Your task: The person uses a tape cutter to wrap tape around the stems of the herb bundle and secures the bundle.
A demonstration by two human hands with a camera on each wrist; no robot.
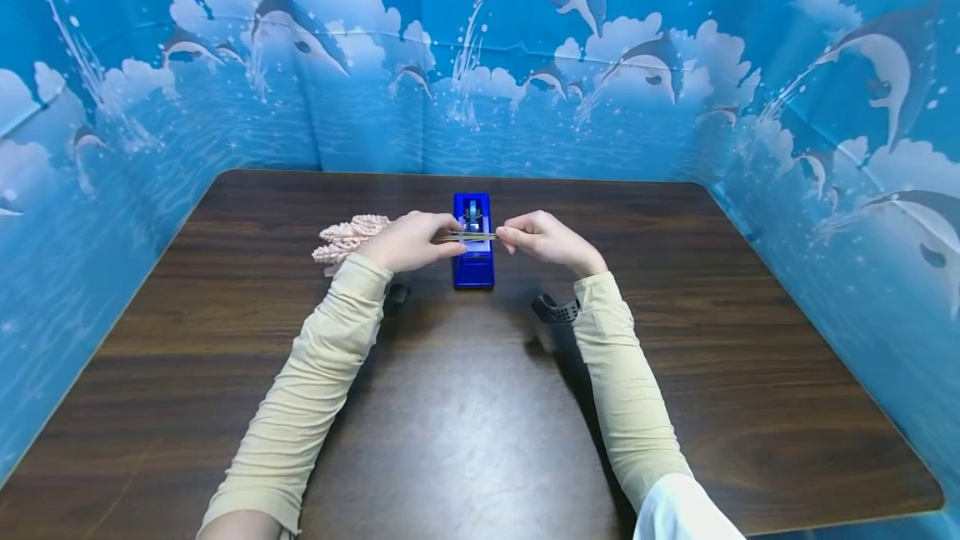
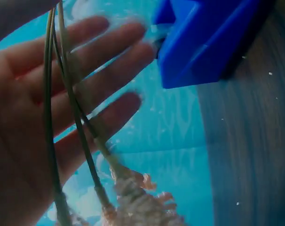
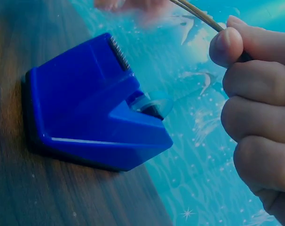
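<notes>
My right hand [image 1: 551,242] pinches the ends of several thin green stems [image 1: 477,236] between thumb and curled fingers. Pale pink, knobbly flower heads [image 1: 349,238] top these stems at the far left, beyond my left hand [image 1: 412,242]. In the left wrist view the stems run across the left palm, behind the thumb, while the other fingers [image 2: 105,61] are spread and nearly straight. A blue tape dispenser [image 1: 473,272] stands on the table directly below the stems, between both hands. Its roll of clear tape [image 3: 154,103] and toothed cutter [image 3: 119,52] show in the right wrist view.
The dark wood-grain table [image 1: 465,407] has rounded far corners. A blue curtain [image 1: 480,140] printed with dolphins surrounds its back and sides. Black wrist-camera mounts [image 1: 555,309] stick out from beneath both forearms, low over the tabletop.
</notes>
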